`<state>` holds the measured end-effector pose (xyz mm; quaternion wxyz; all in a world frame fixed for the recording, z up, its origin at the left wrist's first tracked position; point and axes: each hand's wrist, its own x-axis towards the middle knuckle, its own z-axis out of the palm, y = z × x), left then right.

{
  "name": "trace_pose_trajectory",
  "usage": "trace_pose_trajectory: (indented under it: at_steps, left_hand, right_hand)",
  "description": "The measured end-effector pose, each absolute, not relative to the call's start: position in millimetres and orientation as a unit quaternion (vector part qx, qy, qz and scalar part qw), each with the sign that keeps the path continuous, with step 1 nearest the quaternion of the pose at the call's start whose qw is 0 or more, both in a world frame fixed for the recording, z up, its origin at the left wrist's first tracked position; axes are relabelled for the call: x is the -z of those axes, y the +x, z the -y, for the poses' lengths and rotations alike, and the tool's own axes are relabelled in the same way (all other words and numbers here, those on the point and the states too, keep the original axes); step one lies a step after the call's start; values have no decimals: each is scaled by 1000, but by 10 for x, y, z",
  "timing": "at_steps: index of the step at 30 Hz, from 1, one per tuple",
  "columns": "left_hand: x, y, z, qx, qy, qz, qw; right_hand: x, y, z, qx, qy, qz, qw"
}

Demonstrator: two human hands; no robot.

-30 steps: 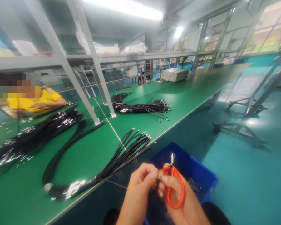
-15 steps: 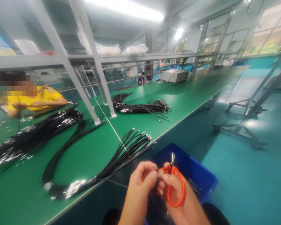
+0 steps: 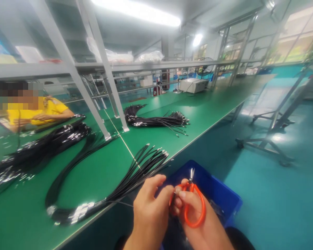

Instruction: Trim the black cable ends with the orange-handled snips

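Observation:
Orange-handled scissors (image 3: 195, 205) hang on my right hand (image 3: 191, 201), blades pointing up and slightly apart. The thumb and fingers of that hand also pinch something tiny near the handle loops. Just to its left is my left hand (image 3: 153, 201), fingers curled with thumb and forefinger bent toward the right hand; whatever its fingertips hold is hidden or too small to name. A bundle of black cables (image 3: 67, 212) with silvery tips curves along the green table (image 3: 99, 180), and one thin cable reaches from it toward my left hand.
Below my hands stands a blue bin (image 3: 224, 194) with small scraps. More black cables (image 3: 156, 120) lie farther back, and a large pile (image 3: 47, 142) is at left. Grey shelf posts (image 3: 114, 83) rise from the table. Someone in a yellow top (image 3: 52, 109) sits across.
My left hand has moved a little left and its fingertips have drawn away from the right hand's. The right hand with the scissors is almost unmoved.

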<state>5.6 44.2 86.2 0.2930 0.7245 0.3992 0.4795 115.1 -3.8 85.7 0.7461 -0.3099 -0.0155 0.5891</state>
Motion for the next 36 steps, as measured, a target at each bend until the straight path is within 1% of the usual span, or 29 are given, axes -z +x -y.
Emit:
trace_pose_trajectory:
  at_steps: [2,3,4,7,9,14,19,23,25,28,30,33,36]
  left_hand:
    - [-848,29,-449,-475,727,-415,272]
    - [-842,15,-447,-467,726,-418,283]
    - [-839,5,-440,-453,724,-417,310]
    - [-836,10,-404,-388,706,-374,460]
    - [-830,33,-388,-370,680,-351,526]
    - [-807,50,-421,-369,635,-362,574]
    - [-807,17,-448,-367,614,-365,596]
    - [-803,1,-461,-365,598,-374,608]
    - [-805,1,-467,-368,600,-379,600]
    - [-815,20,-458,-366,615,-379,587]
    - [-824,44,-433,-368,621,-381,578]
    - [-839,79,-386,-407,606,-395,558]
    - [-848,73,-384,-447,584,-414,536]
  right_hand:
    - [-864,1150,32,-576,-312,11,755]
    - [-866,1149,31,-571,-315,10,758]
    - [-869,1146,32,-568,-318,8,759]
    - [-881,1136,41,-569,-329,16,753]
    - [-897,1127,45,-569,-331,37,752]
    - [-932,1101,40,-527,-374,74,760]
    - [-828,1072,25,-487,-407,134,761]
    - [-717,1103,28,-322,-488,238,776]
    - [-703,1123,40,-253,-527,314,749]
    - [-719,1127,42,-190,-567,394,698]
    - [-724,1114,23,-146,-582,410,687]
    - [-694,1092,-8,-89,-583,424,687]
    - [-638,1069,17,-71,-589,416,689]
